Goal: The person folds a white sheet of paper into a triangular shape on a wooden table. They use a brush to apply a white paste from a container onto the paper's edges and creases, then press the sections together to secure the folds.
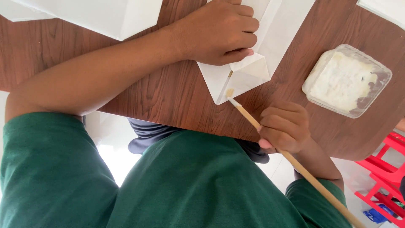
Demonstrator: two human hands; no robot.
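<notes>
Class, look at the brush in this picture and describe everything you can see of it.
The brush has a long, thin, pale wooden handle and a small flat tuft of light bristles on a short pale ferrule. It lies slanted, bristles up-left, handle running down-right towards the corner of the picture. The right hand grips it partway along the handle. The bristle tip touches the folded corner flap of a white paper bag, which the left hand presses onto the brown wood-grain table.
</notes>
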